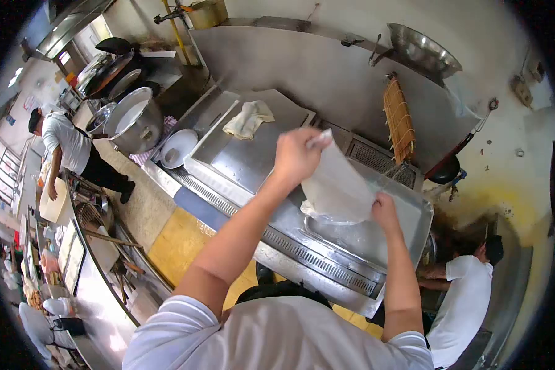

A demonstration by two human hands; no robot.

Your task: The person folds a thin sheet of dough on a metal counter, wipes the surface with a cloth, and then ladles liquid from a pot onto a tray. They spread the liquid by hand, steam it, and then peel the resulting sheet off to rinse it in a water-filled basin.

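Observation:
A thin, whitish, translucent sheet (342,185) hangs between my two hands over a steel tray (407,194) set in the steel counter. My left hand (297,155) is higher, its fingers closed on the sheet's upper corner and slightly blurred. Lower and to the right, my right hand (385,211) pinches the sheet's side edge. The bottom of the sheet dips close over the tray, with a crumpled white bit (308,208) at its lower left. A crumpled off-white cloth (249,119) lies on the flat steel top beyond my left hand.
A white round dish (179,148) and large steel pot (135,120) stand left. A bamboo mat (399,120) hangs on the back wall, below a steel bowl (422,48). Co-workers stand close at right (465,302) and farther left (71,148). Slotted vents (314,259) line the counter's front.

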